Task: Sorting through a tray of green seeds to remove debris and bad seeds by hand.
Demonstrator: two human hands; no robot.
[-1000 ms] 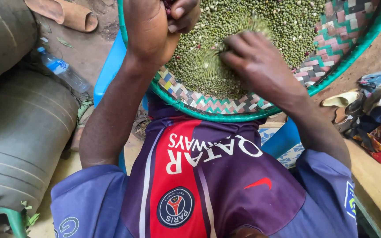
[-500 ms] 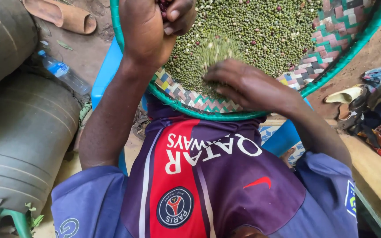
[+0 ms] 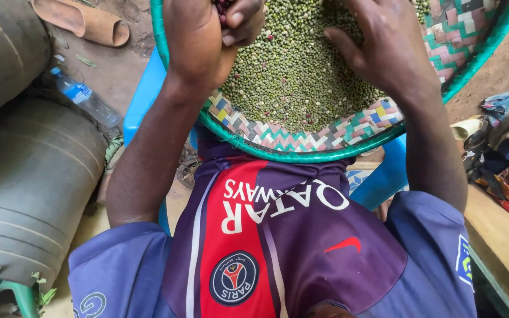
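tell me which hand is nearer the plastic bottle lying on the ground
Left. The left hand is over the tray's near-left rim, closer to the plastic bottle; the right hand is farther across the peas.

My left hand [image 3: 198, 44] is curled over the near left rim of the tray [image 3: 301, 154], its fingers [image 3: 240, 23] closed on a few dark beans. My right hand [image 3: 387, 50] lies flat and spread on the heap of green peas [image 3: 293, 76], palm down. The tray is a woven, chequered round with a green edge, resting on my lap above a blue chair [image 3: 384, 179]. To the left on the dirt lie a plastic bottle [image 3: 86, 100] and two big grey barrels [image 3: 25, 188]. Far left sits a clay pipe [image 3: 98, 23]. At right, a heap of cloth [image 3: 508, 171].
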